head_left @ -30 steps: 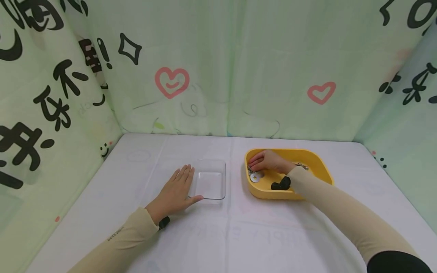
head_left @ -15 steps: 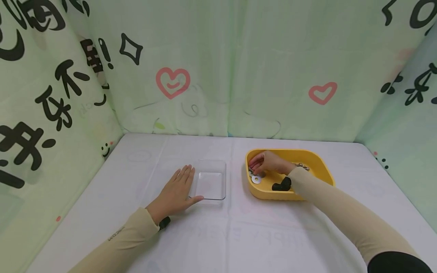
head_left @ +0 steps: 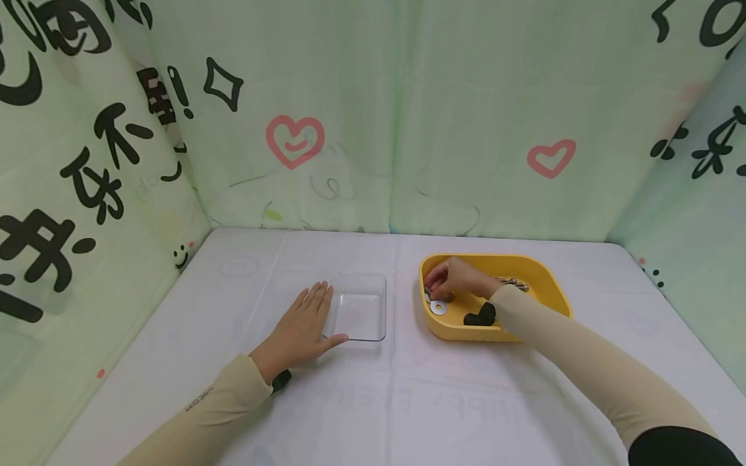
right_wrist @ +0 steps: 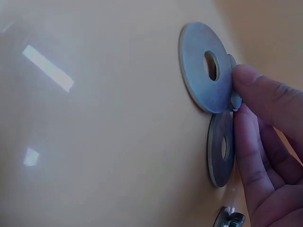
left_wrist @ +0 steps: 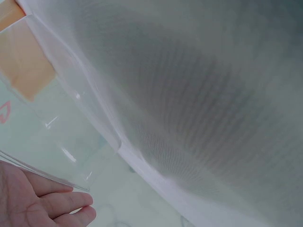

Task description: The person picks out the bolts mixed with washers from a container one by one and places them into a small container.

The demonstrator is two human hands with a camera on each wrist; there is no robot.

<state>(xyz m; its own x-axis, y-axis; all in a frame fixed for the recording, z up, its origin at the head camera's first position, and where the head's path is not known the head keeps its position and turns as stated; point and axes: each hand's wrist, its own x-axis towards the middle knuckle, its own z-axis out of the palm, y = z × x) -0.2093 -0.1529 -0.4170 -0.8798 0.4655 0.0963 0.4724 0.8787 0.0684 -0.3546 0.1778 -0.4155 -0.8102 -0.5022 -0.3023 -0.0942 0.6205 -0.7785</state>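
Note:
My left hand [head_left: 300, 327] rests with straight fingers against the left side of a clear plastic box [head_left: 357, 318]. In the left wrist view its fingers [left_wrist: 66, 203] lie along the box wall. Inside a yellow tray [head_left: 466, 332], my right hand [head_left: 463, 277] reaches down at the left end. The right wrist view shows its thumb and fingers pinching a small grey metal piece [right_wrist: 235, 90], partly hidden behind a large flat washer [right_wrist: 193, 68]. Just below is a second washer [right_wrist: 218, 163].
Several metal screws [head_left: 514, 283] lie towards the tray's back right. A dark screw-like part [right_wrist: 236, 219] shows at the bottom of the right wrist view. White cloth covers the table [head_left: 326, 414]; printed curtains [head_left: 466, 97] enclose its back and sides.
My right fingers have shifted slightly among the washers, and the washers near them have moved a little. The left hand and clear box stay where they were.

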